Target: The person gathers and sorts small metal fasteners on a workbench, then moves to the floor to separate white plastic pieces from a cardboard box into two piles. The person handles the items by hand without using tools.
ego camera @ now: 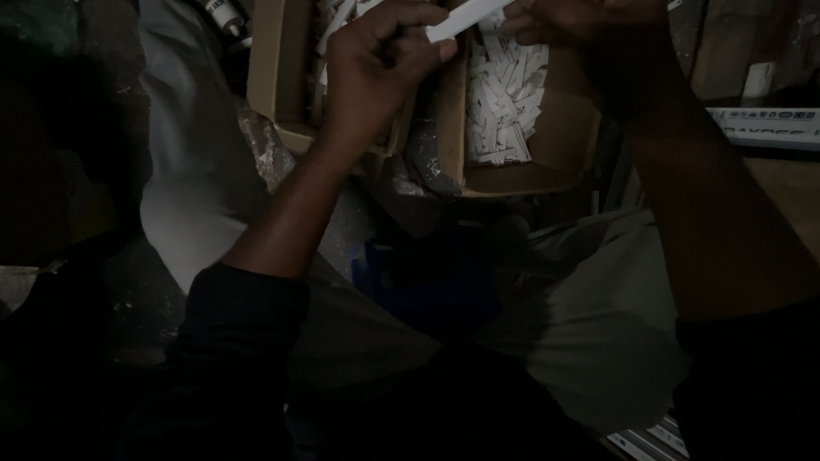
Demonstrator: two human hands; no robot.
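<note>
Both hands clamped on one white strip (465, 19): left hand (380, 64) & right hand (589, 26), held above cardboard box (555, 137) w/ white pieces.

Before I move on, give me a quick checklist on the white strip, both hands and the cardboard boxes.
1. Left hand pinching the flat white plastic strip: ok.
2. Right hand on the strip's far end: cannot tell, cut off at the frame's top.
3. Strip held above the open brown cardboard box: ok.
4. Box stocked with small white pieces: ok.
5. Lighting for fine work: not ok, the scene is dim.
</note>
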